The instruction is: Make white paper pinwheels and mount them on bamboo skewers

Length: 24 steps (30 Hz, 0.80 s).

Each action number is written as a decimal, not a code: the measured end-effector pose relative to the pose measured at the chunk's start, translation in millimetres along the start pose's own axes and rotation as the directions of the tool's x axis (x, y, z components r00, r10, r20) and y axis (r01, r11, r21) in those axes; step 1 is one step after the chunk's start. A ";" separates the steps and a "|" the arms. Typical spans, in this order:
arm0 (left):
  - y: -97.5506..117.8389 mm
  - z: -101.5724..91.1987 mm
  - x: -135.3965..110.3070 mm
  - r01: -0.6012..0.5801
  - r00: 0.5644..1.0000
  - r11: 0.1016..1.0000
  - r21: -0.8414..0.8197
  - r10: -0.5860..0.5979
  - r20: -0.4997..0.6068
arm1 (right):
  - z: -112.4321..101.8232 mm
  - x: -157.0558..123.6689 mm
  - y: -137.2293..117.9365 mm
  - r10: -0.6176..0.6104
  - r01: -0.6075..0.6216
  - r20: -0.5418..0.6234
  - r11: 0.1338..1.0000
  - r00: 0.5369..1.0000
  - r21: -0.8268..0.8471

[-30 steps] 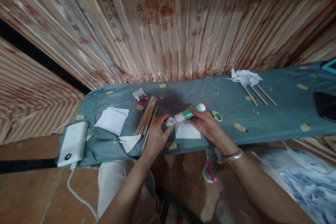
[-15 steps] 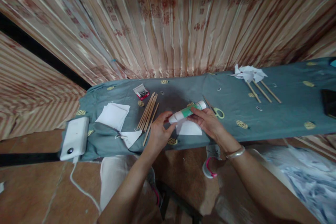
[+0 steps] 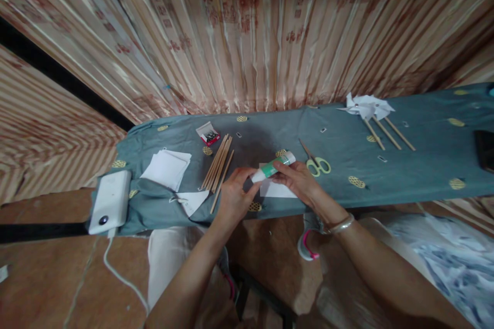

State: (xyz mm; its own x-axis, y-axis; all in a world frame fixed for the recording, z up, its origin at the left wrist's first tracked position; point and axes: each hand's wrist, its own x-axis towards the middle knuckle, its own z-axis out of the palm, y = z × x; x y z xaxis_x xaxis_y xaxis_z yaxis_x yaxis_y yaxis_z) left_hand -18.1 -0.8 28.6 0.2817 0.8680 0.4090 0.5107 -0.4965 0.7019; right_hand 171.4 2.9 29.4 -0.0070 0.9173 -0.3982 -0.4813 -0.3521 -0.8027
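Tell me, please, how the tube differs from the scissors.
The tube is held in the left hand and right hand, while the scissors lie on the cloth. The tube is a cylinder; the scissors have two looped handles. The tube is white and green, the scissors' handles yellow-green. Both are elongated.

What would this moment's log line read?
left hand: gripping left end of green-and-white tube | right hand: gripping its right half | white paper: beneath | scissors: near right hand
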 end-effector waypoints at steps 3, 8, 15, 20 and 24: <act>0.2 0.2 -2.3 0.003 1.000 1.000 0.011 -0.004 0.004 | 2.4 0.2 6.9 0.001 0.000 0.017 0.999 1.000 -0.052; -4.1 4.6 3.0 0.074 0.996 0.997 -0.020 -0.073 0.058 | 5.5 3.5 10.1 -0.035 0.047 0.068 0.982 0.997 -0.184; -30.6 10.5 20.3 0.143 0.990 0.960 0.239 -0.141 -0.028 | -32.6 7.9 -10.5 -0.433 0.336 0.029 0.656 0.901 -0.676; -37.2 10.2 19.4 0.041 0.999 0.907 0.420 -0.045 0.000 | -52.5 -11.1 -11.6 -0.488 0.358 0.235 0.176 0.841 -0.917; -19.0 13.0 4.7 -0.114 0.993 0.924 0.364 0.111 0.030 | -56.3 -21.5 -6.8 -0.452 0.447 0.377 0.057 0.809 -0.893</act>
State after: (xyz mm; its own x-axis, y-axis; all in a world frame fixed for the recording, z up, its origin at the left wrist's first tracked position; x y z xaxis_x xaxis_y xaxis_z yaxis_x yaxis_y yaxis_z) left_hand -15.9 12.8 9.6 0.3605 0.8076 0.4667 0.7356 -0.5538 0.3901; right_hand 224.2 -24.9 18.4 -0.1184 0.9710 0.2078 0.7517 0.2244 -0.6201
